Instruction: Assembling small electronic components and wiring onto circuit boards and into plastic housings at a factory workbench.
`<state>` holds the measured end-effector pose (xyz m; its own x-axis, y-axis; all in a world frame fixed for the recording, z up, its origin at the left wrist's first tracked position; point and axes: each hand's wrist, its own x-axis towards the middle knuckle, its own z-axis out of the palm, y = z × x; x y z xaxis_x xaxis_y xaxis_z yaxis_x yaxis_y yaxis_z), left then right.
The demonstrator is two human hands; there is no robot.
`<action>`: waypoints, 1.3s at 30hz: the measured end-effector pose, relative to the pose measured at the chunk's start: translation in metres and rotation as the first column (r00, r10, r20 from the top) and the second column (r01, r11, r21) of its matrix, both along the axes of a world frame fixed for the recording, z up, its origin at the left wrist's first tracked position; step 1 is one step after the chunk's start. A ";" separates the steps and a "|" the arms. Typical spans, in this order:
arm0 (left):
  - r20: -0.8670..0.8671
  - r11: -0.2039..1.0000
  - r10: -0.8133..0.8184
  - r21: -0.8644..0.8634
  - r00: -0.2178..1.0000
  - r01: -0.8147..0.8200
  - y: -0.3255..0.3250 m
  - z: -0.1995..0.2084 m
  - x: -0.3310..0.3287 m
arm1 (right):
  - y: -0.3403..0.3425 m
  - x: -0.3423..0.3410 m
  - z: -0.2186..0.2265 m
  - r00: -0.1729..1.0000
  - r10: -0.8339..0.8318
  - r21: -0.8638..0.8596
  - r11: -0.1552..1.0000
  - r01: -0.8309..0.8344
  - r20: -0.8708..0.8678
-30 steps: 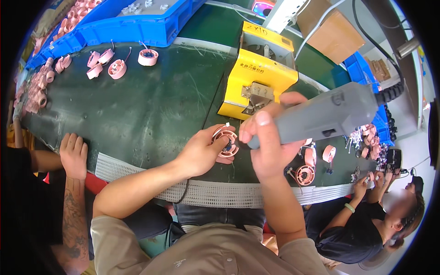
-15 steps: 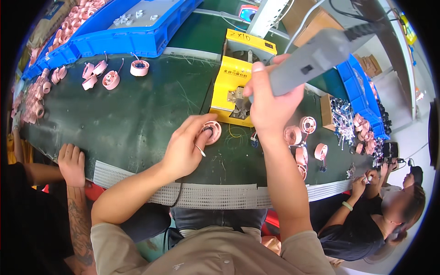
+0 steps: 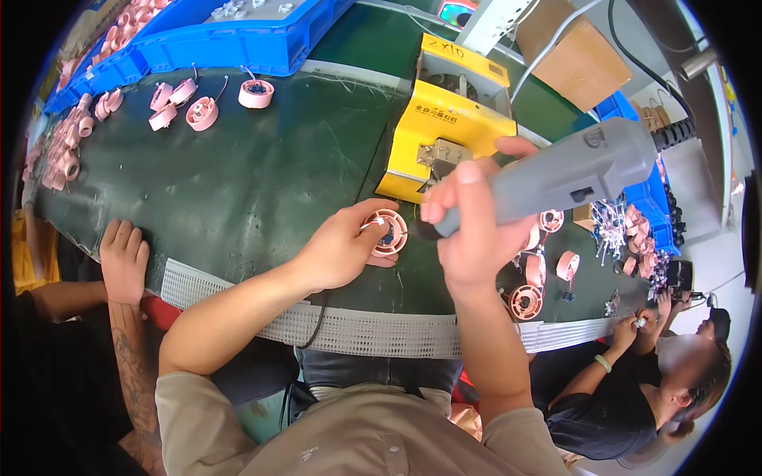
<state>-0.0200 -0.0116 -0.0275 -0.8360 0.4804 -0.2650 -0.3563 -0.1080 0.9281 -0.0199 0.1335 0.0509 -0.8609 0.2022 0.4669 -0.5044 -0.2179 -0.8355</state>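
Observation:
My left hand (image 3: 337, 247) is closed around a round pink plastic housing (image 3: 402, 228). The housing's open face is turned up, showing a small dark circuit board inside, and the thumb presses a white connector there. In my right hand (image 3: 481, 238) is a grey electric screwdriver (image 3: 567, 174), gripped around its body and tilted with its nose down to the left. That dark nose sits just right of the housing, apart from it. The bit's tip cannot be made out. Beyond both hands stands a yellow screw feeder (image 3: 452, 119) with a metal pick-up block on its front.
Several pink housings (image 3: 525, 301) lie right of my right hand, and more (image 3: 202, 113) at the far left. A blue tray (image 3: 222, 57) stands at the back left. Wire bundles (image 3: 609, 226) lie at the right. Another person's hand (image 3: 123, 258) rests on the left table edge; a co-worker sits at the right.
My right hand has drawn the screwdriver back from the feeder's front toward the housing and tilted it flatter. The housing's board now shows, and the white connector has moved from hanging outside to its top.

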 end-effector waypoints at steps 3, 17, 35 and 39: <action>-0.010 1.000 0.018 0.000 1.000 -0.018 0.000 0.002 0.001 | -0.007 0.002 -0.008 1.000 0.018 0.070 0.997 -0.019 0.006; -0.029 1.000 -0.002 -0.019 1.000 0.001 -0.002 0.010 0.003 | -0.015 -0.002 -0.026 0.998 0.057 -0.013 0.998 -0.057 -0.003; 0.023 1.000 -0.013 0.001 1.000 0.013 -0.003 0.001 0.001 | 0.028 -0.083 0.093 0.902 -0.327 -0.509 0.848 0.149 -0.280; 0.033 1.000 -0.014 0.001 0.999 0.014 -0.003 -0.002 0.000 | 0.051 -0.117 0.066 0.843 -0.516 -0.188 0.852 0.488 -0.151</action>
